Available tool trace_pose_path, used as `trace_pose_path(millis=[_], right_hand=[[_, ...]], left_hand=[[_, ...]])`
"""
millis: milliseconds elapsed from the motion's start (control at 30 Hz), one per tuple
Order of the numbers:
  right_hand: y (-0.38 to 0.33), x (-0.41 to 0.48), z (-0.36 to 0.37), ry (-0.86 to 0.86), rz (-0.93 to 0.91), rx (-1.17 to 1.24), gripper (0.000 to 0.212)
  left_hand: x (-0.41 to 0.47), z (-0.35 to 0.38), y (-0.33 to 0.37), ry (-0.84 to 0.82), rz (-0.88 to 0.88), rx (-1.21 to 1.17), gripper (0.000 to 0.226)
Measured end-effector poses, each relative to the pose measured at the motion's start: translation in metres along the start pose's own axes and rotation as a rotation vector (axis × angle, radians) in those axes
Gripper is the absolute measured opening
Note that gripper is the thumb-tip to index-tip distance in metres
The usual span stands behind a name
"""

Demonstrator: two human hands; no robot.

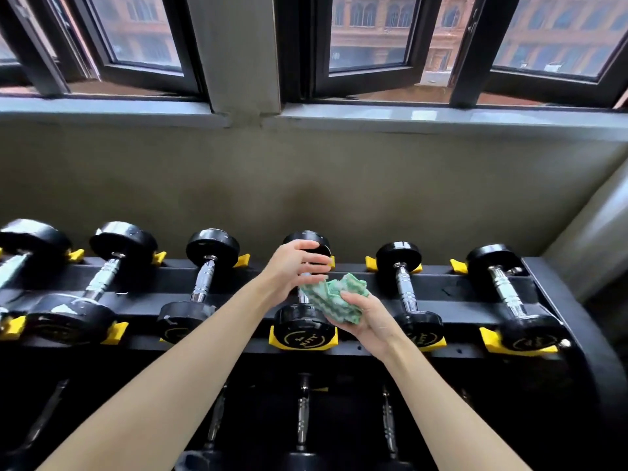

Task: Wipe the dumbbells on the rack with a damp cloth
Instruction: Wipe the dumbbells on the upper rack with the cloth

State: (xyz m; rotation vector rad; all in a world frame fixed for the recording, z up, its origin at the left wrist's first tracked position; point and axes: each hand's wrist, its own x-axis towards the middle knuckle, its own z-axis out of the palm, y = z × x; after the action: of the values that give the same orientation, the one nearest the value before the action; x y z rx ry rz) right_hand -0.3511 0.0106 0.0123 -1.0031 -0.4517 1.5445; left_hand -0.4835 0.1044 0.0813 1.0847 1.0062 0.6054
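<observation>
Cloth, green-and-white and crumpled, sits gripped in the right hand against the handle of the third dumbbell from the right on the rack's top shelf. Left hand reaches over that dumbbell's far head, fingers loosely spread, holding nothing.

The cloth is soft woven fabric, matt and crumpled, with a green-and-white zigzag. The dumbbell against it has glossy black heads. At three o'clock, the next dumbbell shows a bright chrome handle with ridged rings. The cradles look like smooth yellow plastic, the rack like matt black metal. At twelve o'clock, the wall is rough matt plaster.
</observation>
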Motion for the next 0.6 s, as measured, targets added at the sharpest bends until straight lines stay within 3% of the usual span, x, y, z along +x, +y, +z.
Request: trace_pose_path(millis=[67, 167, 300, 433, 600], right_hand=[[0.004, -0.001, -0.010, 0.089, -0.024, -0.051, 0.027], [0.015, 0.003, -0.023, 0.341, -0.095, -0.142, 0.026], [0.035, 0.011, -0.038, 0.681, -0.096, -0.598, 0.039], [0.061, 0.027, -0.048, 0.648, 0.019, -0.947, 0.030], [0.090, 0.054, -0.048, 0.607, 0.147, -0.977, 0.029]], left_hand=[[0.007, -0.008, -0.008, 0.116, -0.006, 0.086, 0.033], [0.013, -0.018, -0.030, 0.142, -0.091, 0.318, 0.039], [0.020, -0.030, -0.066, 0.116, -0.127, 0.686, 0.050], [0.022, -0.044, -0.091, 0.190, -0.166, 0.790, 0.045], [0.031, -0.065, -0.102, 0.139, -0.175, 0.734, 0.044]])
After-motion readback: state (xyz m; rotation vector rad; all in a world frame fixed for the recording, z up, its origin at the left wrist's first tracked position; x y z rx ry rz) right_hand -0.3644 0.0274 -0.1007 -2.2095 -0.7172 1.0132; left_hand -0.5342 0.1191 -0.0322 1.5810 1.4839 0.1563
